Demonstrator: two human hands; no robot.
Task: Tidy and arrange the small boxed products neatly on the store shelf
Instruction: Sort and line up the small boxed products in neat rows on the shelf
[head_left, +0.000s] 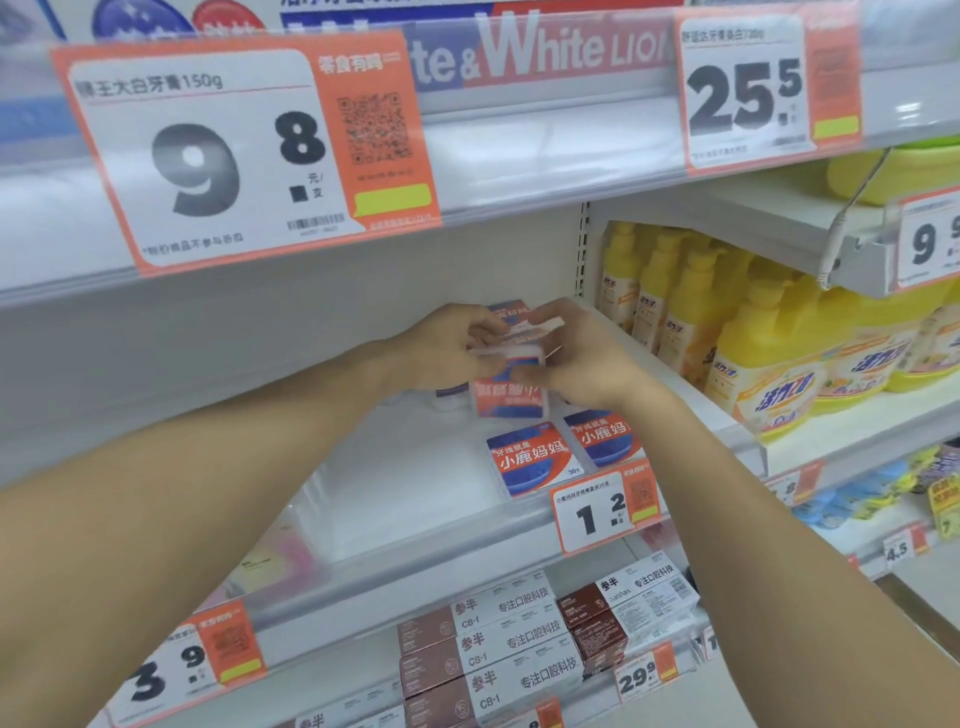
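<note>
Both hands are up at the far right of the middle shelf (415, 499), working on a small stack of boxes (511, 364); the left hand (441, 345) curls its fingers round the stack's left side and the right hand (571, 353) pinches its right side, thumb low and fingers over the top; so each grip is pressed onto the cartons rather than spread. The picture is blurred just there, so I cannot tell how many boxes are in the stack, nor whether the lowest one touches the shelf or is held just above it.

Two more boxes of the same red, white and blue kind lie flat nearer the front edge: the left flat box (530, 460) and the right flat box (605, 436), just beside each other, behind the price tag (605, 512).

These look like thin card cartons, light and fairly stiff on the edges but easy to dent on the broad faces; the printed finish is probably smooth, so a stack may slide apart if squeezed unevenly. Best taken by the short side walls, one hand each side with even pressure, or singly between thumb and fingers across the narrow width; pressing down on the top face risks crushing.

To the right, past the upright, stand yellow bottles (691, 312); brown and white cartons (493, 654) fill the shelf below.
</note>
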